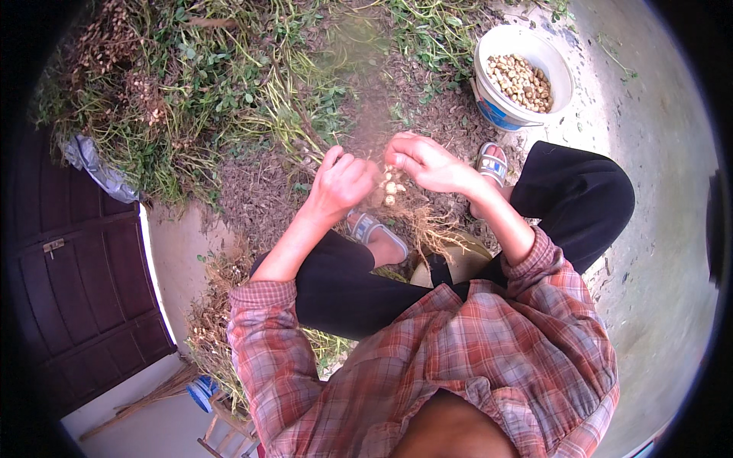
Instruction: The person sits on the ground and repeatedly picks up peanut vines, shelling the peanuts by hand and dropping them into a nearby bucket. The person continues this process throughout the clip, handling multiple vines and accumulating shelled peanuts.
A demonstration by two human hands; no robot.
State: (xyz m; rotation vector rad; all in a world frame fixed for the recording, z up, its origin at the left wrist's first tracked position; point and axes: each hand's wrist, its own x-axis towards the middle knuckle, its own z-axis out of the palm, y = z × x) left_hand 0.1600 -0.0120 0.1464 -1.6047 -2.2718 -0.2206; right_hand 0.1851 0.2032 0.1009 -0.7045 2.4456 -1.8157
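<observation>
My left hand (pixel 345 182) is curled around the stems of an uprooted peanut plant, its fingertips partly hidden. Thin tan roots (pixel 432 226) spread from the plant towards my lap. Between both hands hangs a small cluster of pale peanut pods (pixel 390 189). My right hand (pixel 428 163) has thumb and fingers pinched together at the top of this cluster; what lies under the fingers is hidden. Beyond my right foot stands a white plastic bucket (pixel 484 74) with a blue label, partly filled with loose peanut pods (pixel 518 83).
Heaped peanut plants (pixel 217 86) cover the ground ahead and to the left, some with pods attached. More plants (pixel 215 326) lie by my left side. A dark panelled door (pixel 86 275) with a latch, a grey plastic sheet (pixel 103 172) and a blue round object (pixel 201 394) are at left.
</observation>
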